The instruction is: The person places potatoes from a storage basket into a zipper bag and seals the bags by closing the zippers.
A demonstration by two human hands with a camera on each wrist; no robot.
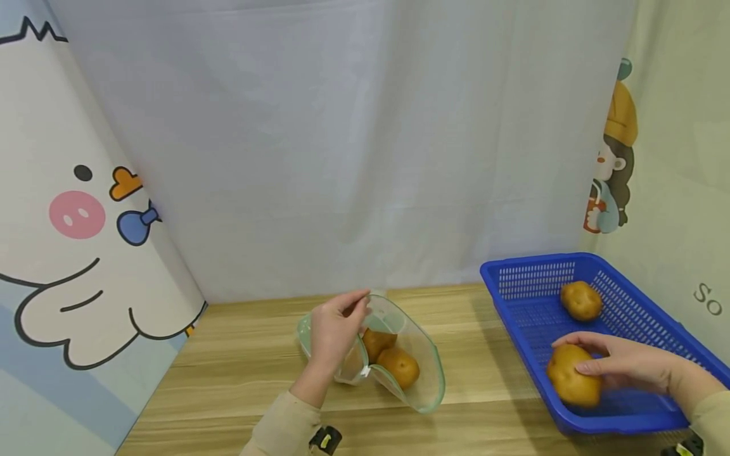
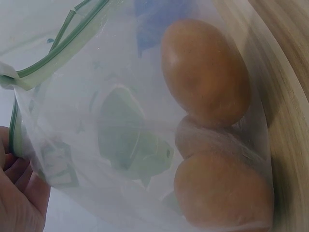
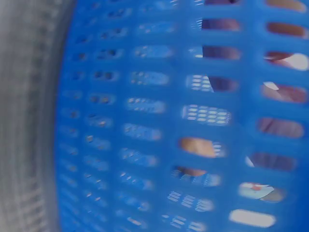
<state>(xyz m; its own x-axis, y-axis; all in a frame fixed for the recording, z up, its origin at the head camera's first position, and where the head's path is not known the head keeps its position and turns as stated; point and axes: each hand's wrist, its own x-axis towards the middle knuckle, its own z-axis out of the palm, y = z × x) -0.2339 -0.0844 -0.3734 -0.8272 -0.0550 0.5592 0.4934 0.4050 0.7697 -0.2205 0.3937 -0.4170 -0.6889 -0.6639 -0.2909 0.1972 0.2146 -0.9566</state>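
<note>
Fingers of my right hand (image 1: 627,364) curl round a potato (image 1: 573,380) at the near end of a blue basket (image 1: 621,423); whether it touches the basket floor I cannot tell, and my right wrist view shows only slotted blue plastic. My left hand (image 1: 336,326) pinches the rim of a clear, green-edged bag (image 1: 430,354), whose mouth gapes up and towards me.

What counts now, I judge, is the line between them: taking twelve o'clock as straight away from me, the bag lies at nine o'clock from my held potato, with the basket's side wall between. The potato's long axis runs roughly eleven to five, much like the bag's oval mouth. My right hand is the nearer to the basket's contents.

In the bag, two potatoes (image 1: 398,368) show; the left wrist view hints at a third. One more potato (image 1: 582,301) sits at twelve o'clock from my held one. Wood-grained bench (image 1: 239,373) carries everything, and a pale curtain (image 1: 285,158) hangs beyond.
</note>
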